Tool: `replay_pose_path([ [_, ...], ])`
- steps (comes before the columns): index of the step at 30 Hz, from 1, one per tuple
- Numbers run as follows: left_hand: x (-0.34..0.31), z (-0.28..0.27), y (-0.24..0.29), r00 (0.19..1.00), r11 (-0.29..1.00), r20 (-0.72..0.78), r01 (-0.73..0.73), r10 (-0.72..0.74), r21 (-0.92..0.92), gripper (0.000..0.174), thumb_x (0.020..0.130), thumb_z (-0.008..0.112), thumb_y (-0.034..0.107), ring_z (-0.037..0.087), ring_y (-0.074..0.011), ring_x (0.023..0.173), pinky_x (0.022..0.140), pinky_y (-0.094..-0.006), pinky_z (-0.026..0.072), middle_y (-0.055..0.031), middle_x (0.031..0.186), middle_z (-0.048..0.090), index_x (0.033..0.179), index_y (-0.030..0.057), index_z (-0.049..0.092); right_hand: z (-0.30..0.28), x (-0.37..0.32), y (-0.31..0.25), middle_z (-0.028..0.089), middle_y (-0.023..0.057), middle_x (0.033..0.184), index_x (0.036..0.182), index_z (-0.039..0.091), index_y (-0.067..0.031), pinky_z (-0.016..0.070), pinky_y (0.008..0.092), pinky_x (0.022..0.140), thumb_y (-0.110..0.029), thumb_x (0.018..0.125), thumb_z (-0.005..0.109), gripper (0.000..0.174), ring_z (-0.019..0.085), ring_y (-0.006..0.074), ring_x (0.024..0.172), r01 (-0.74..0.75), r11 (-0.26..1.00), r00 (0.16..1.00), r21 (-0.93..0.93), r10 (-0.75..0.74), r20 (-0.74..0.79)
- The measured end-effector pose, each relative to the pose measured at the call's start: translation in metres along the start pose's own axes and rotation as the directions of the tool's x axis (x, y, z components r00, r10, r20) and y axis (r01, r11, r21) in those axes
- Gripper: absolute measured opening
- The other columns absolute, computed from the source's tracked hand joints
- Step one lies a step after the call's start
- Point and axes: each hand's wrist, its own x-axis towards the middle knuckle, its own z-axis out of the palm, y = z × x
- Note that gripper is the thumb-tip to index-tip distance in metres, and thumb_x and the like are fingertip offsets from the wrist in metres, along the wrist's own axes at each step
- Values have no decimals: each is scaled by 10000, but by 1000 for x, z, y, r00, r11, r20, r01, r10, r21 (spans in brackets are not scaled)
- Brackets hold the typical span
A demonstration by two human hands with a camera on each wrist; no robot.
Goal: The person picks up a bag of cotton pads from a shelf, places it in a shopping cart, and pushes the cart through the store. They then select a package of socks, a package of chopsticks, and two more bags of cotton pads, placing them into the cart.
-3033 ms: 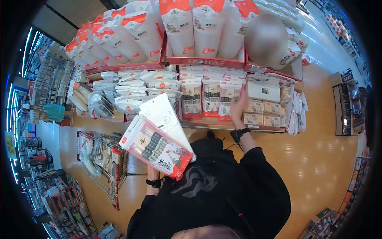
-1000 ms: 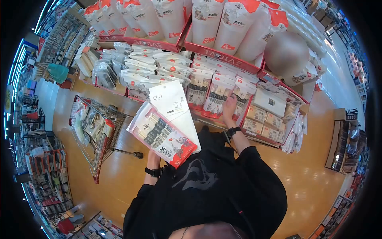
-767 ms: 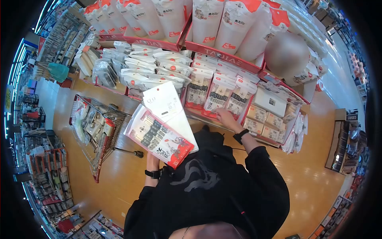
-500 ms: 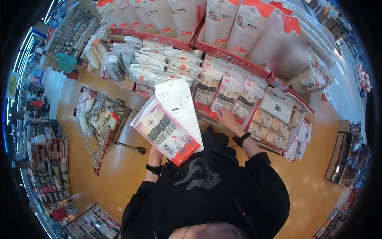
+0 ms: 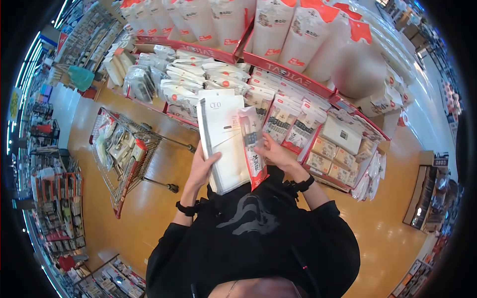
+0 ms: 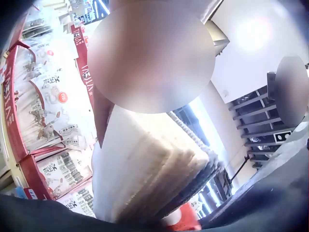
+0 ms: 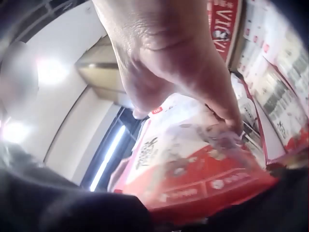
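My left hand (image 5: 200,168) grips a stack of white packages (image 5: 223,144) in front of my torso, its thumb across the front; the left wrist view shows the stack's layered edge (image 6: 145,164). A red-and-white pack of chopsticks (image 5: 254,161) stands edge-turned at the stack's right side. My right hand (image 5: 276,153) pinches that pack, and in the right wrist view the hand (image 7: 178,63) lies over the pack's printed face (image 7: 178,164). Just beyond are similar chopstick packs (image 5: 301,130) in a shelf compartment.
A shopping cart (image 5: 124,154) with goods in it stands at the left. The display shelf (image 5: 288,74) runs across the front, with tall white bags (image 5: 276,30) above and small boxed packs (image 5: 323,148) at its right. Other store racks (image 5: 59,208) line the far left.
My right hand has come back from the shelf packs and taken hold of the chopstick pack. That pack has turned from facing up to narrow-side-on, and the white stack is now more upright.
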Motion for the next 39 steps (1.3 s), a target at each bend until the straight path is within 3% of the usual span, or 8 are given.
replay_pose_path([
  [8,2,-5,0,996,1000,83,12,-13,16,697,829,668,18,522,-200,1216,1020,-327,424,-133,1346,514,1433,-6,321,-65,-17,24,585,54,1266,1342,457,-37,437,325,1011,-83,944,604,427,562,148,1148,45,870,981,491,55,-187],
  [16,2,-11,-5,998,999,-50,34,-35,-31,640,846,625,36,550,-216,1184,1002,-327,452,-146,1315,541,1415,-23,339,-177,-18,60,587,80,1258,1356,435,-49,459,320,966,-58,948,592,437,573,163,1109,479,876,623,61,-290,-727],
  [22,2,-14,-4,998,996,-15,61,-62,-64,651,860,624,7,523,-213,1219,1018,-328,433,-148,1351,506,1430,-15,311,-174,-8,94,597,149,1197,1379,386,-20,427,351,961,-93,836,674,619,562,269,1117,-196,811,505,-550,-397,-766],
  [25,2,-16,-11,998,999,-52,23,-25,-46,655,860,626,11,519,-213,1223,1027,-332,426,-148,1356,503,1433,-14,309,-122,-7,52,595,185,990,1362,434,-34,463,373,892,34,773,578,610,581,343,1059,-218,363,180,-906,-897,-403],
  [29,3,-20,-15,997,995,-55,57,-61,-82,665,861,624,15,510,-206,1233,1034,-328,415,-143,1370,494,1442,-9,300,-148,-3,83,605,192,969,1283,486,-35,493,407,841,1,769,611,530,602,380,965,-88,168,729,-982,-660,-178],
  [31,2,-20,-15,996,995,-51,64,-68,-80,667,862,623,15,508,-205,1235,1035,-325,413,-141,1372,492,1444,-8,298,-156,1,93,630,190,952,1207,506,-22,517,431,777,-52,801,602,418,627,386,876,-22,205,999,-979,-42,-31],
  [35,2,-19,-13,997,996,-45,62,-65,-69,657,864,613,6,508,-204,1234,1030,-322,416,-138,1372,493,1443,-7,302,-174,14,112,646,186,864,1246,482,-46,516,480,659,-117,848,562,412,636,395,742,155,-72,977,-985,-134,164],
  [39,-2,-18,-12,994,993,-66,75,-81,-86,656,867,608,3,503,-204,1240,1030,-324,417,-141,1376,488,1446,-5,301,-176,28,74,665,183,815,1270,479,-83,519,499,614,-168,877,535,406,656,380,730,-249,-85,938,-965,-269,-218],
])
